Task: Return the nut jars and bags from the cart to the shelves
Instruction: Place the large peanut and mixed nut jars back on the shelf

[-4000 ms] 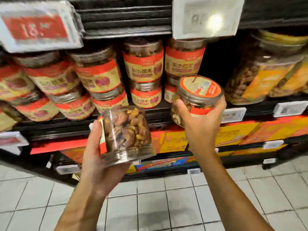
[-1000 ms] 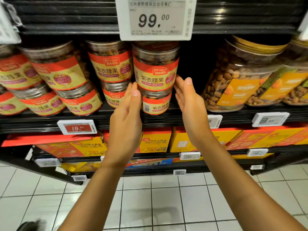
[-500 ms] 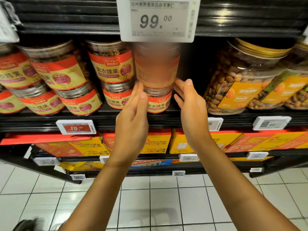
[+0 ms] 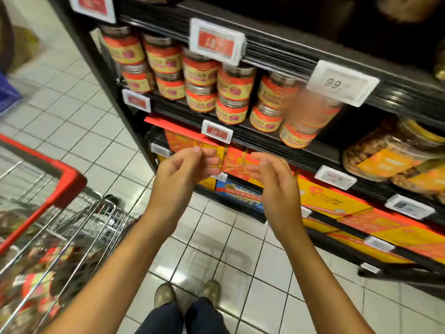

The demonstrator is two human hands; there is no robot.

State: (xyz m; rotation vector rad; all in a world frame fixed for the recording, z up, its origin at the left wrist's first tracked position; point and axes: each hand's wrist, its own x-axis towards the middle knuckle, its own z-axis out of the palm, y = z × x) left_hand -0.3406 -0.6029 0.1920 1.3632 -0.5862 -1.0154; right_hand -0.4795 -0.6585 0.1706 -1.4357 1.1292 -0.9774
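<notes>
Tiled aisle, one cart (image 4: 71, 181), left hand (image 4: 181, 175), right hand (image 4: 277, 187), fingers (image 4: 207, 155) loosely curled, empty

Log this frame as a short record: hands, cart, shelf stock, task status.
left hand: empty, loosely curled, in front of the shelf
right hand: empty, loosely curled, apart from the left
cart: at the person's left, red handle, blurred red-labelled packs inside
nut jars: red-and-yellow labels, stacked two high on the shelf
price tag: reads 99, above the rightmost stack
task status: packs remain in the cart; neither hand holds one
</notes>
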